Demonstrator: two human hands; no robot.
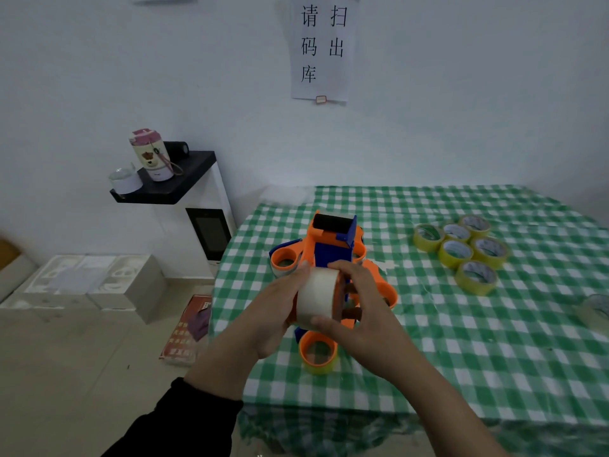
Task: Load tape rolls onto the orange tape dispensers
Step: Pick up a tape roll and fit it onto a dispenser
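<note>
Holding a white tape roll (318, 298) up w/ both hands, just above the near-left part of the checked table (461, 341). The roll sits on edge against the side of the orange dispenser (329, 245) you've got raised there, so I'll place everything else off that dispenser.

Your left hand (276, 311) (black sleeve (184, 420) behind it) is curled round the roll's left side, thumb tip up at the top edge. Your right hand (359, 321) is clamped on the roll too: thumb on the lower front, index finger hooked over the top, the other fingers tucked behind by the orange frame. Can't tell if the roll is fully seated on the hub, since your hands cover that bit.

Just below and nearer than the dispenser, a 2nd dispenser (318, 352) lies on the cloth w/ a yellowish roll on its orange hub. A 3rd dispenser (285, 258) pokes out at its left, and more orange parts (385, 288) show at its right.

Well to the right of the dispenser, approx 6 yellow tape rolls (461, 252) lie flat in a tight cluster, touching each other.

Left of the dispenser, down on the floor, are a red booklet (189, 328) and some white boxes (85, 282). Further back on that side, a white cabinet w/ a black shelf (197, 179) carries a pink-lidded cup (151, 156). On the wall behind the dispenser hangs a paper sign (321, 47).
</note>
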